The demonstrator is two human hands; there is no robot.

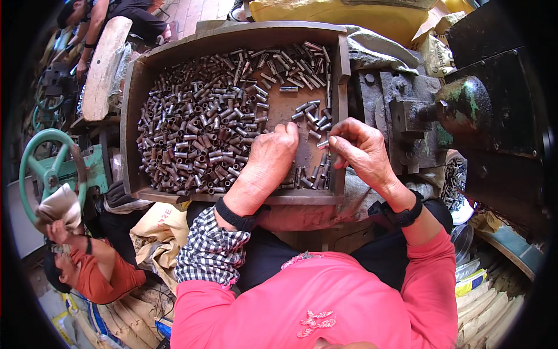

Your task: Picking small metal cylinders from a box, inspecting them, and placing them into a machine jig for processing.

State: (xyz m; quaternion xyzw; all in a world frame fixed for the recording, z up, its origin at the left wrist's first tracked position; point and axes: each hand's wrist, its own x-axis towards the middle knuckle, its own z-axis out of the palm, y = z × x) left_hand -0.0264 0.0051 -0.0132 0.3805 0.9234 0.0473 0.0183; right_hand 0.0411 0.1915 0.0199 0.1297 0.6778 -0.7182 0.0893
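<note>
Head view: the right hand [363, 152] pinches one short metal tube [323, 145] between thumb and fingertips, just inside the right wall of a wooden tray [129, 125]; so light a grip suits a piece this small and leaves one end exposed. Just left of it, the left hand [273, 152] is curled, knuckles up, over the tray; its fingertips are hidden, so whether it grasps anything cannot be told. Left of and beyond that hand, other tubes [200, 125] lie heaped, the raised walls probably there to stop them rolling off. Looser ones lie beyond the right hand and on its body side, handy for picking singly. To the right of that hand, past the tray wall, stands a dark machine [407, 99], seemingly placed within easy reach.
</note>
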